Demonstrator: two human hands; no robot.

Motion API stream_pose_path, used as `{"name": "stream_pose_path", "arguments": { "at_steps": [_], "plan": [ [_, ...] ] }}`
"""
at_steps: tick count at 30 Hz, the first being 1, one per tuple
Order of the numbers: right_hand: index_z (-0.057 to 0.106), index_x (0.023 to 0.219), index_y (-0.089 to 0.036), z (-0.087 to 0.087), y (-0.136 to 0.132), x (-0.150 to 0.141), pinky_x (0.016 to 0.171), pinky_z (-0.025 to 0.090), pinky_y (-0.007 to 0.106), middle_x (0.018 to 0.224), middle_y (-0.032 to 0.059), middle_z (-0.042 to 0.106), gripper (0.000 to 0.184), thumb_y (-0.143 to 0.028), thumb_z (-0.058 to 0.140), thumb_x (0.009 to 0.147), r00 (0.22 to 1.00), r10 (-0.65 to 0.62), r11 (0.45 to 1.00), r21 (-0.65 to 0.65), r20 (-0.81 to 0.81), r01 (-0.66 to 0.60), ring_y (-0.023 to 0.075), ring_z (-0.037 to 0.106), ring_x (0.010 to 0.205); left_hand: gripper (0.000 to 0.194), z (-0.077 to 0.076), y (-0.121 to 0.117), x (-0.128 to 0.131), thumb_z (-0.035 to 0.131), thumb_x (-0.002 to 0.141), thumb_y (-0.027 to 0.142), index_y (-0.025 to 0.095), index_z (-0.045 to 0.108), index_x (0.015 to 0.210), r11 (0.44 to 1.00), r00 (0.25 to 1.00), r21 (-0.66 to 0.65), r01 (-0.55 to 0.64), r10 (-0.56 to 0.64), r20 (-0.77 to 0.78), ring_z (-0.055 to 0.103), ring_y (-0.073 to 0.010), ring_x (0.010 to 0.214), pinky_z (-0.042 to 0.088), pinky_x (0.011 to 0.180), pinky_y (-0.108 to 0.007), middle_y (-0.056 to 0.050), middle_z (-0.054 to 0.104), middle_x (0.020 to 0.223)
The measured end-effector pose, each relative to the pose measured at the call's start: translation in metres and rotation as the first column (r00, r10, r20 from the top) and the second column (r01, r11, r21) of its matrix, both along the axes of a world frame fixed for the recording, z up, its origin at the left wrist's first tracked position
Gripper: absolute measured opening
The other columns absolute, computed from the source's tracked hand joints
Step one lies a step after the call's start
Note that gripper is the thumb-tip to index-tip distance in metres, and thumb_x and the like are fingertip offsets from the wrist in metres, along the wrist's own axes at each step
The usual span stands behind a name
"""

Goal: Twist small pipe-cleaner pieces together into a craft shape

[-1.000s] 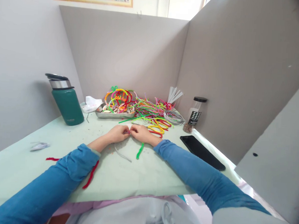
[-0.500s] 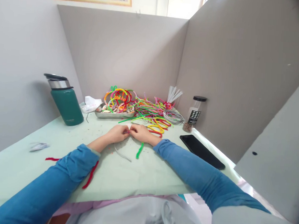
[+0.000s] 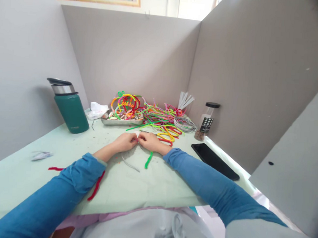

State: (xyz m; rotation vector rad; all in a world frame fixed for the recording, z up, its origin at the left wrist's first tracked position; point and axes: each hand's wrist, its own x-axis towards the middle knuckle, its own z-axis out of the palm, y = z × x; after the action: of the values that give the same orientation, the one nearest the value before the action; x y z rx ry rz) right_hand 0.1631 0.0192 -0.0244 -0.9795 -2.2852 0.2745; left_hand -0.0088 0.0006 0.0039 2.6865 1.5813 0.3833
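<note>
Small pinkish piece (image 3: 137, 140), mostly hidden, is pinched in left grip (image 3: 125, 142) and right grip (image 3: 148, 141).

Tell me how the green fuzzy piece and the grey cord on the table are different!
The green fuzzy piece is bright, while the grey cord is dull. The green fuzzy piece looks thick; the grey cord looks thin. The green fuzzy piece shows less length, near the right hand, while the grey cord stretches longer, near the left hand. Both lie on the pale green tabletop.
</note>
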Motion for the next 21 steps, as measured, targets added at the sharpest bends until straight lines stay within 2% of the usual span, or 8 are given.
{"name": "stream_pose_path", "arguments": {
  "at_steps": [21],
  "plan": [
    [0.058, 0.079, -0.017, -0.0021, 0.0017, -0.0007, 0.06, 0.03, 0.023, 0.073, 0.0006, 0.06, 0.011, -0.023, 0.05, 0.082, 1.0, -0.006, 1.0, 0.012, 0.0, 0.006, 0.0121, 0.048, 0.066, 0.019, -0.0005, 0.0, -0.0004, 0.047, 0.08, 0.028, 0.018, 0.062, 0.084, 1.0, 1.0, 0.0, 0.006, -0.006, 0.028, 0.058, -0.0174, 0.071, 0.039, 0.063, -0.025, -0.004, 0.067, 0.078]
  ]
}}
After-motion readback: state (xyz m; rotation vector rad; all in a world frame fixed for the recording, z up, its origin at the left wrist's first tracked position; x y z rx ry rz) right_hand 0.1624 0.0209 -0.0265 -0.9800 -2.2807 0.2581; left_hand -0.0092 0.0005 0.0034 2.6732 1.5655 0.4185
